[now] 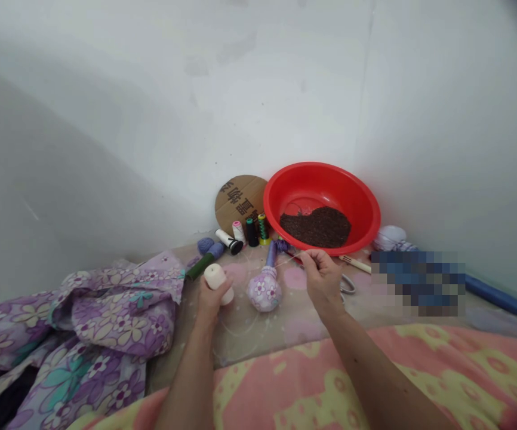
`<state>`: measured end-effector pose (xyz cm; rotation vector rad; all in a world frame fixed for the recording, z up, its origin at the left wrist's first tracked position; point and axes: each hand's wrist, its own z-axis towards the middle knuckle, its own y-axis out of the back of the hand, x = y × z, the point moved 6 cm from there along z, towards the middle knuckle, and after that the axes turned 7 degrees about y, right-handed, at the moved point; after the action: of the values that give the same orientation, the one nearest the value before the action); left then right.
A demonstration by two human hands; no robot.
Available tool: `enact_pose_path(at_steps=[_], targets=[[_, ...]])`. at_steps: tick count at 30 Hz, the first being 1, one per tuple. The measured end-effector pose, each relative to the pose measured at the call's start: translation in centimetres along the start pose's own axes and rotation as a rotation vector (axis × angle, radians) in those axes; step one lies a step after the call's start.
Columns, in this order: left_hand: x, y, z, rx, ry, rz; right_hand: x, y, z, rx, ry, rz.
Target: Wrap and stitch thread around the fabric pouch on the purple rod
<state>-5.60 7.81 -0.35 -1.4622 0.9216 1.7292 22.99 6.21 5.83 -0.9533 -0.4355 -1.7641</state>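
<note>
My left hand (pixel 215 292) is wrapped round a white spool of thread (pixel 219 282), held upright with a slight tilt. My right hand (pixel 322 276) pinches a thin pale thread (pixel 289 259) between thumb and fingertips. That thread runs left to the neck of a round bundle of purple flowered cloth (pixel 264 292), which lies between my hands. A purple handle (pixel 271 253) sticks out of the bundle's tied neck, away from me. A loose loop of thread lies on the mat below the bundle. Metal scissors (pixel 348 285) are partly hidden behind my right wrist.
A red basin (pixel 368 224) with dark grains stands at the back, beside a round cardboard piece (pixel 236 203). Several thread spools (pixel 252 232) line the wall. Purple flowered cloth (pixel 119 322) is heaped at left. A pink and yellow blanket (pixel 294 388) covers the front.
</note>
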Motion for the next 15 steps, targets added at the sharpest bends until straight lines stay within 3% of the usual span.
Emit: enact_pose_path(at_steps=[4, 7, 12, 15], targets=[[0.3, 0.5, 0.1, -0.068, 0.081, -0.077, -0.4, 0.7, 0.5, -0.059, -0.006, 0.006], [0.5, 0.5, 0.1, -0.038, 0.108, -0.053, -0.7, 1.4, 0.9, -0.114, 0.000, -0.005], [0.6, 0.4, 0.0, -0.006, 0.092, -0.152, -0.9, 2.8, 1.6, -0.213, -0.021, -0.017], [0.4, 0.7, 0.1, -0.044, 0.072, -0.091, -0.8, 3.4, 1.8, -0.241, -0.042, -0.036]])
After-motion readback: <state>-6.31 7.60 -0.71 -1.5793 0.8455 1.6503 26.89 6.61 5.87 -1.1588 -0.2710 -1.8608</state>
